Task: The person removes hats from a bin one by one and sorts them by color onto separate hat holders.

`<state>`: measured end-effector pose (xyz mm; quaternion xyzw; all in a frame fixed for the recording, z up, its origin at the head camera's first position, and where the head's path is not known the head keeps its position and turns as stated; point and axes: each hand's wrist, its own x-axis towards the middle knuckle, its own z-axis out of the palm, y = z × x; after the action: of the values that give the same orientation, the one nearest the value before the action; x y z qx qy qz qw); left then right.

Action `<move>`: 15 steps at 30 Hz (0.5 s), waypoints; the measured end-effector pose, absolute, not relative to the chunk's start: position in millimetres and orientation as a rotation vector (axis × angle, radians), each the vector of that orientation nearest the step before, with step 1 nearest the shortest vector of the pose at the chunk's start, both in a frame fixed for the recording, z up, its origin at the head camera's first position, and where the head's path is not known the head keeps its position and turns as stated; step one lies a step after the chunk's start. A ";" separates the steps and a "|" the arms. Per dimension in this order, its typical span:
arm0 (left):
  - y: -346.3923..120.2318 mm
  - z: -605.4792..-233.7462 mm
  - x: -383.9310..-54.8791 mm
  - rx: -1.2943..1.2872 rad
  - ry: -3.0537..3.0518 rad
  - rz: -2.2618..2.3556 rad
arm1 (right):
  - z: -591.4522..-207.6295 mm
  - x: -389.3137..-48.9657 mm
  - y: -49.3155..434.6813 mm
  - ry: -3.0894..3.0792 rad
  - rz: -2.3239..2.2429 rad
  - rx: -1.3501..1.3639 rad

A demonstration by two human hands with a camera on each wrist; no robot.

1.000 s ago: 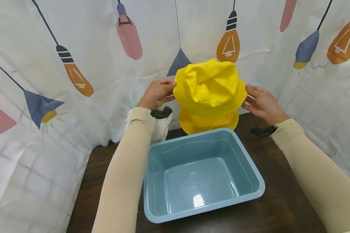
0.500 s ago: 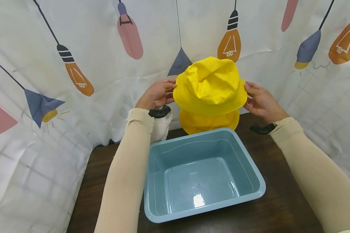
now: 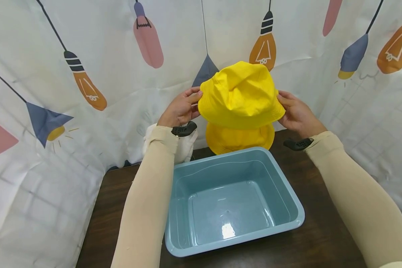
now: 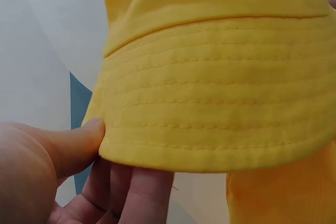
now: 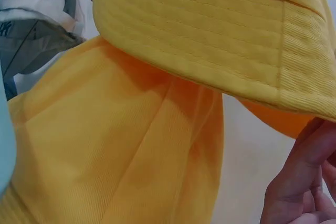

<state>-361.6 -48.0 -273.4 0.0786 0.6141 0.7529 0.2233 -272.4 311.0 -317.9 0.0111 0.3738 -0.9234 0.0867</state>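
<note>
A yellow bucket hat is held up by its brim between my two hands, behind the basin, with its crown upward and dented. My left hand pinches the left edge of the brim, thumb on top and fingers beneath, as the left wrist view shows on the stitched brim. At the opposite edge, my right hand grips the brim; in the right wrist view the fingers are under it. Below the held hat, a second yellow hat shows, partly hidden by it.
A light-blue plastic basin stands on the dark wooden table, between my forearms. White cloth lies behind the basin's left corner, partly covered by my left arm. A curtain printed with lamps hangs close behind.
The held hat has risen a little, its right side tipping slightly. My right hand has shifted a bit up and left, still holding the brim; the basin and second hat stay put.
</note>
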 end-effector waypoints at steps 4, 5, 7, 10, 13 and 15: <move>-45.4 -273.9 -364.2 0.127 1.733 2.125 | -308.9 -278.7 298.1 1.196 -2.729 0.089; -45.3 -274.5 -364.8 0.097 1.765 2.124 | -307.2 -280.9 294.7 1.229 -2.716 0.109; -45.8 -275.6 -365.5 0.042 1.837 2.098 | -304.6 -284.5 288.9 1.280 -2.688 0.161; -46.4 -278.7 -365.0 -0.023 2.008 1.976 | -303.5 -288.3 284.0 1.364 -2.606 0.237; -43.8 -281.5 -364.1 -0.048 2.135 1.823 | -307.5 -288.3 286.2 1.420 -2.521 0.304; -40.2 -282.7 -362.5 -0.048 2.183 1.731 | -312.6 -287.5 290.7 1.454 -2.474 0.339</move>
<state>-362.5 -40.2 -282.7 -0.0169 0.7712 0.6114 0.1765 -287.5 290.7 -312.6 0.1164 0.4991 -0.8494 0.1258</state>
